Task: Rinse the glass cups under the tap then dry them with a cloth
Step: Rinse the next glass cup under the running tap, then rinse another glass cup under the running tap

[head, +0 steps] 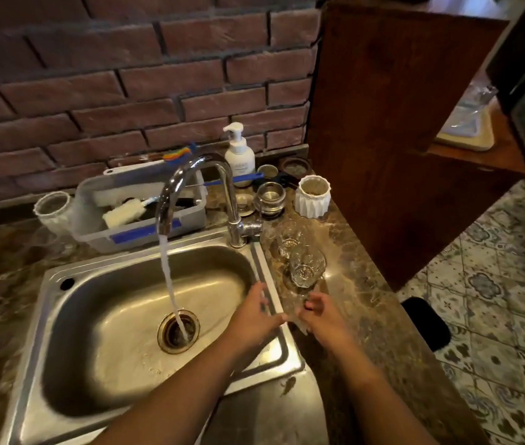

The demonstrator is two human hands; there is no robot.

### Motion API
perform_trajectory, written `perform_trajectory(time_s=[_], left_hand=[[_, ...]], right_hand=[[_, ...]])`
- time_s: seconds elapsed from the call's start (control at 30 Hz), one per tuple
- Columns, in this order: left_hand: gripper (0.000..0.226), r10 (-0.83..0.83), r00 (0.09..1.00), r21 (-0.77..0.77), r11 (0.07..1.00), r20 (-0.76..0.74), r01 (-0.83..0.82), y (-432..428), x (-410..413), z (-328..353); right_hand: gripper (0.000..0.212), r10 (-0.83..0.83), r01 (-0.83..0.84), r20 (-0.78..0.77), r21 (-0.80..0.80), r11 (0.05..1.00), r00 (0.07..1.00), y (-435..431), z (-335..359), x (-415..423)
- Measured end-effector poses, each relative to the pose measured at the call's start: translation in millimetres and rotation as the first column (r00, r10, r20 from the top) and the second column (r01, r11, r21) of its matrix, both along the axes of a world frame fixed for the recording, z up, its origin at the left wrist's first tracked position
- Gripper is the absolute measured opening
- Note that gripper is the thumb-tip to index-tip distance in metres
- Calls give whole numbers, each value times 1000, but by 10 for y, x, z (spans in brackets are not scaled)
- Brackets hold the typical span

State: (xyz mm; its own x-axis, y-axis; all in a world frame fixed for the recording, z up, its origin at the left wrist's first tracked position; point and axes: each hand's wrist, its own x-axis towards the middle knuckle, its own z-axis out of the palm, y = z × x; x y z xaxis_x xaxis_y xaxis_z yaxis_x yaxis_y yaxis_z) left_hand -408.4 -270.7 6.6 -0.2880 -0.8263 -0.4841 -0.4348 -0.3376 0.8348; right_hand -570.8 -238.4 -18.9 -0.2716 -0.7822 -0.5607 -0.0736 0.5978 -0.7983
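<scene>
Water runs from the chrome tap point(171, 200) into the steel sink point(71, 319) and down its drain point(178, 330). Over the sink's right rim, my left hand point(256, 313) and my right hand point(320, 313) close from both sides on a clear glass cup point(294, 308), which is blurred and hard to make out. Beyond my hands, two more glass cups point(306, 268) point(290, 239) stand on the marble counter point(360, 303). I see no cloth.
A plastic tub with brushes point(139, 200) sits behind the sink, with a soap pump bottle point(239, 152) next to it. Jars and a white ribbed pot point(314, 195) crowd the counter's back corner. A wooden panel point(392, 130) rises on the right. A frosted jar point(52, 208) stands at the left.
</scene>
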Motion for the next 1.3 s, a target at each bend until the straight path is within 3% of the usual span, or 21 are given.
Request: perform_trajectory(time_s=[0.13, 0.23, 0.3, 0.5, 0.6, 0.83, 0.97, 1.13, 1.3], left_hand=[[48, 18, 983, -79, 997, 184, -4, 315, 580, -5], [45, -4, 954, -77, 997, 299, 29, 552, 1142, -48], [47, -32, 930, -63, 996, 367, 59, 724, 1517, -67], [43, -31, 765, -218, 950, 643, 222, 1271, 2544, -328], [59, -16, 691, -249, 927, 722, 282, 1549, 2915, -503], [68, 136, 592, -259, 957, 795, 128, 1953, 3540, -754], [72, 116, 585, -256, 953, 803, 161, 2008, 3606, -851], [73, 131, 605, -267, 953, 785, 140, 1974, 3619, -916], [71, 133, 600, -248, 962, 789, 113, 1922, 3612, -843]], right_hand=[[53, 270, -271, -229, 27, 962, 935, 184, 71, 463], [53, 420, -446, -475, 63, 893, 773, 276, 141, 826], [51, 485, -536, -555, 80, 840, 676, 327, 210, 1079], [59, 661, -703, -493, 132, 699, 566, 461, 169, 1955], [60, 727, -771, -464, 133, 623, 507, 488, 135, 2444], [52, 797, -883, -469, 73, 464, 380, 414, 56, 3360], [50, 803, -917, -489, 20, 399, 339, 279, 64, 3822], [55, 811, -927, -454, -112, 358, 369, 5, 73, 4383], [69, 830, -889, -321, -216, 404, 456, -385, 1, 4830]])
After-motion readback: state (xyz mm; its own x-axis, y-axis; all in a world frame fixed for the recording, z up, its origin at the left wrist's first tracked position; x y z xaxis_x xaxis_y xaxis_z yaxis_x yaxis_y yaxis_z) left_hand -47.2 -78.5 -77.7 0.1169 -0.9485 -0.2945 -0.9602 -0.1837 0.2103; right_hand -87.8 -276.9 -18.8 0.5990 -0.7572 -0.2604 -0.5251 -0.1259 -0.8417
